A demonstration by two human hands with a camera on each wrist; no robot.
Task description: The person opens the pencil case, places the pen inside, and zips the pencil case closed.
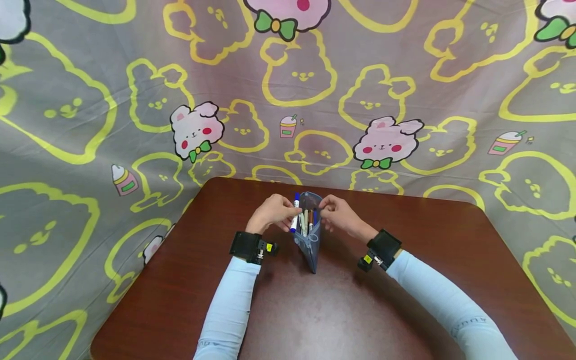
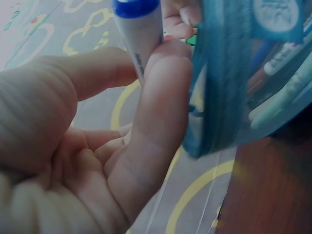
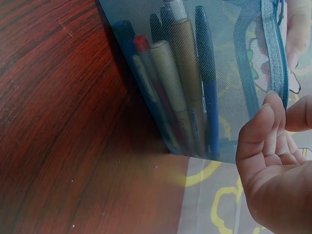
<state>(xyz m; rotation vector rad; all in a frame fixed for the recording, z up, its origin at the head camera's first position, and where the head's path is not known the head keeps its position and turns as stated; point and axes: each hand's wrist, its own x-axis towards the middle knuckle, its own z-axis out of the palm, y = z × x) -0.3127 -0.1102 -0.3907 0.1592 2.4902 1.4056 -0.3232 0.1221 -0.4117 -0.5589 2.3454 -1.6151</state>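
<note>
In the head view, a blue mesh pencil pouch [image 1: 310,250] stands on its edge on the table, its zipped top spread apart. My left hand [image 1: 275,212] pinches a white marker [image 1: 294,223] with blue ends between thumb and fingers, upright beside the pouch's left edge. My right hand [image 1: 343,218] grips the opposite rim of the pouch by its zipper edge. Through the mesh, the right wrist view shows several pens [image 3: 186,68], among them a red-tipped one and a blue one. Close to the marker in the left wrist view runs the pouch's zipper band [image 2: 222,87].
A dark reddish-brown table [image 1: 180,280] lies under both hands. Behind it hangs a grey curtain [image 1: 315,115] printed with yellow outlines and white rabbits, reaching down to the table's back edge. Each wrist wears a black camera strap [image 1: 246,246].
</note>
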